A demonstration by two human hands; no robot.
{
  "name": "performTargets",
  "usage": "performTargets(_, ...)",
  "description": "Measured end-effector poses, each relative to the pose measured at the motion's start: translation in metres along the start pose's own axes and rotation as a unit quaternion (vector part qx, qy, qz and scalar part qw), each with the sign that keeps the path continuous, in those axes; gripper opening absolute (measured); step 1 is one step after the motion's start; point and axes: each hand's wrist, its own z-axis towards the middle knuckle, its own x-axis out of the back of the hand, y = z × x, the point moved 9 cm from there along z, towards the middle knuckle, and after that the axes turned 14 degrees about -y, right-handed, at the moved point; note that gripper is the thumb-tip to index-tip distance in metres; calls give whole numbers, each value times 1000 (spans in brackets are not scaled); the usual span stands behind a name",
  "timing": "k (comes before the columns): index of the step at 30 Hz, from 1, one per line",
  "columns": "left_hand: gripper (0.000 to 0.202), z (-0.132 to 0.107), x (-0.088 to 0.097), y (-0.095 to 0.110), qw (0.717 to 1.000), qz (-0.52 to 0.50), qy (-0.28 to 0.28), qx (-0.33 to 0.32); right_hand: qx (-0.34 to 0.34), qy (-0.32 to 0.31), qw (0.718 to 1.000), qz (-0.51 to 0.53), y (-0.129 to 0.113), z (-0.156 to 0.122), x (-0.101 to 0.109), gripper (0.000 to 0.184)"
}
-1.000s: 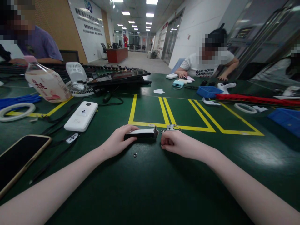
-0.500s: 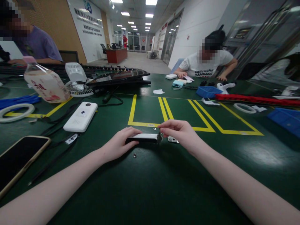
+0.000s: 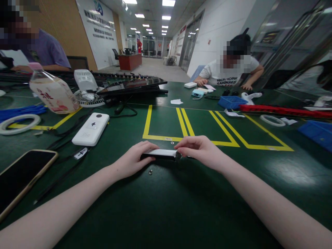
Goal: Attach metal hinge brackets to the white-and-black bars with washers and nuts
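Observation:
My left hand [image 3: 135, 157] is closed round the left end of a short black bar with a white top face [image 3: 163, 153], just above the green table. At the bar's right end sits a small greyish metal piece [image 3: 178, 155]. The fingertips of my right hand [image 3: 201, 150] pinch together on that piece, partly hiding it. A small ring like a washer [image 3: 172, 143] lies beyond the bar. On the near side rests a small metal part, perhaps a nut [image 3: 150, 172]. My right hand mostly covers a flat metal plate.
To the left lie a white power bank [image 3: 91, 129], a phone [image 3: 24, 180], black cables and a tape roll [image 3: 19, 124]; a drink bottle [image 3: 53, 91] stands behind. Yellow tape outlines [image 3: 166, 137] mark the table. Blue bins [image 3: 232, 102] are at right. Two people sit opposite.
My right fingers have tipped the metal piece closer against the bar's end. The holed metal plate, visible before, is now mostly hidden behind my right hand.

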Motion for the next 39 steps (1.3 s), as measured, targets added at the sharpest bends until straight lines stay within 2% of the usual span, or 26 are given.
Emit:
performTargets(3, 29, 0, 0, 1, 1000, -3, 0, -1, -1, -16, 1000, -19, -1, -1, 0, 24)
performTargets(10, 29, 0, 1, 1, 1000, -8, -3, 8, 2, -2, 999, -34, -1, 0, 1, 24)
performTargets(16, 30, 1, 0, -3, 1000, -6, 0, 5, 29, 59, 998, -22, 2, 2, 7, 21)
performTargets(21, 31, 0, 1, -3, 1000, -5, 4, 3, 77, 90, 988, -103, -13, -5, 4, 19)
performTargets(25, 30, -1, 1, -2, 1000, -5, 8, -1, 134, 129, 952, -245, -32, -14, 3, 15)
performTargets(28, 30, -1, 0, -3, 1000, -8, 4, 2, 161, 107, 929, -316, -37, -15, -3, 12)
performTargets(39, 31, 0, 2, -3, 1000, -19, 5, 3, 201, 73, 912, -350, -37, -17, -7, 11)
